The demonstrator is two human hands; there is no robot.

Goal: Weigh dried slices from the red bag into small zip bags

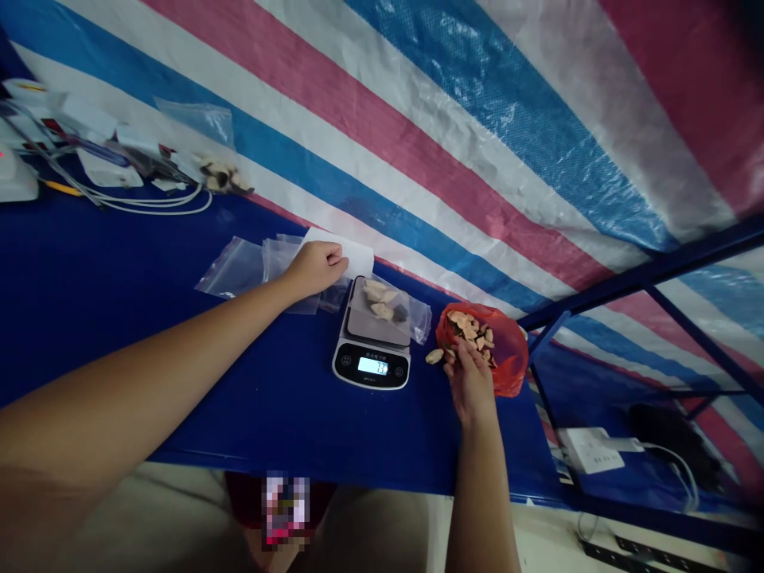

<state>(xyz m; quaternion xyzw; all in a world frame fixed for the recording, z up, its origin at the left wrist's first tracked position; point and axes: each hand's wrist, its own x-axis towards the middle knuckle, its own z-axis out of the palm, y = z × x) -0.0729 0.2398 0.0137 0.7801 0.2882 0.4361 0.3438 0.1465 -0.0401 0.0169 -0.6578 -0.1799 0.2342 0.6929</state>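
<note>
My right hand (469,380) is at the near edge of a red plastic bag (510,358), its fingers closed on a dried slice, partly hidden by the fingertips. Pale tan dried slices (469,326) fill the bag's mouth, and one loose piece (434,356) shows just left of my fingers. Curled into a fist, my left hand (316,268) is over a white paper (352,253) and clear bags; the inside of the fist is hidden. Between my hands a digital scale (371,364) bears a clear zip bag (418,316) with several slices (380,301). Its lit display appears to read 73, possibly with a decimal point.
Flat clear zip bags (234,267) lie left of the scale. A filled bag of slices (224,175), cables (161,203) and chargers (107,165) are at the back left. Striped sheeting (382,135) rises behind the blue table (286,406). A metal frame (597,274) and power strip (590,450) are at right.
</note>
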